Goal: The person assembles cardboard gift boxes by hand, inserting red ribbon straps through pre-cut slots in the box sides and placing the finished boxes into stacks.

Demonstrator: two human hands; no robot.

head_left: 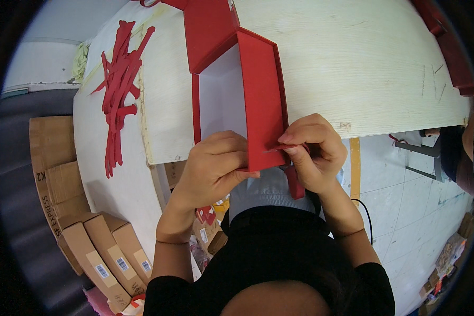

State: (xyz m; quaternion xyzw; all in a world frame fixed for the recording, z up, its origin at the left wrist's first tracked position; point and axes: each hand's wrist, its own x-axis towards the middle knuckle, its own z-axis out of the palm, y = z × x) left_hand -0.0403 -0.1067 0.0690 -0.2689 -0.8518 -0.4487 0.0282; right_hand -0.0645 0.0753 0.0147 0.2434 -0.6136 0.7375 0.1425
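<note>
Red ribbon [296,185] is pinched between the thumb and forefinger of the right hand [318,151], close against the side wall of the red box [263,89], beside its near corner; one strip is hung below those fingers, and whether the ribbon is passed through a slot cannot be told. The near end of the box is clamped by the left hand, [214,167] its thumb set along the edge and some fingertips hidden. The ribbon could be twisted or slipped loose if it were pinched unevenly or tugged too hard; the box could be skewed, or its wall dented, if the left grip were slackened or overtightened, since the near end is carried past the edge of the pale surface [353,63]. Both wrists are turned inward toward the box, with the elbows bent and spread to either side of the torso. Farther out, the white interior of the box is exposed, its red lid [210,31] folded away toward the far side. To the left, more ribbons [121,95] are heaped on the surface, and cartons [108,253] are lined up lower left.
</note>
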